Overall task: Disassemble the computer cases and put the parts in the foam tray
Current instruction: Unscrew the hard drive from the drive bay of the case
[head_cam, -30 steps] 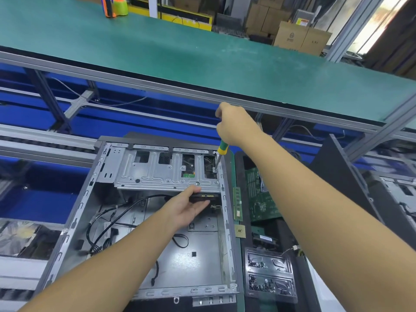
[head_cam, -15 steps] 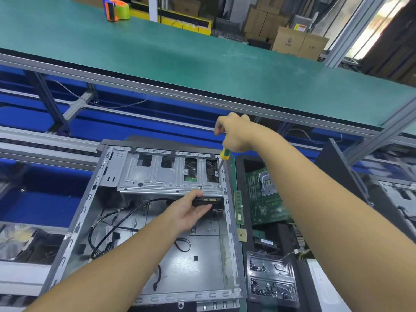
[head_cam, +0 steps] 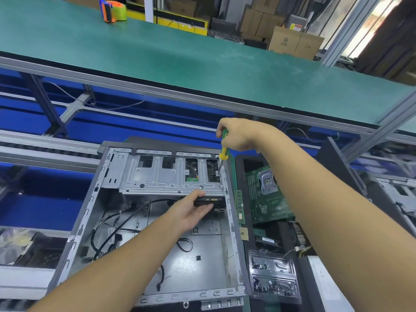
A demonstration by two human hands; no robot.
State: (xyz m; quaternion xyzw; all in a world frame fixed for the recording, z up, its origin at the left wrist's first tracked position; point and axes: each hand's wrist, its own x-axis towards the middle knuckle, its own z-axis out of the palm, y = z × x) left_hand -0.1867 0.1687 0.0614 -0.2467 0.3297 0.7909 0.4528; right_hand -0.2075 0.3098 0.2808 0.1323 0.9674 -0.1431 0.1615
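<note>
An open grey computer case (head_cam: 85, 224) lies on its side before me. Across its far end runs a metal drive cage (head_cam: 157, 176). My right hand (head_cam: 240, 134) grips a green and yellow screwdriver (head_cam: 223, 147), its tip set on a screw at the cage's right end. Under the cage, my left hand (head_cam: 191, 210) holds a black drive (head_cam: 209, 200), thumb on top and fingers beneath. Right of the case, a black foam tray (head_cam: 244, 167) holds a green motherboard (head_cam: 267, 197) and memory sticks (head_cam: 239, 206).
Black cables (head_cam: 112, 230) trail over the case floor. A clear plastic tray of screws (head_cam: 273, 275) sits at the lower right. Another case (head_cam: 398, 199) stands at the far right. A green shelf (head_cam: 180, 59) with a tape dispenser (head_cam: 112, 10) hangs above the bench.
My right hand has turned and lifted a little, so more of the screwdriver handle shows. The left hand stays under the cage on the drive. The view has shifted slightly.
</note>
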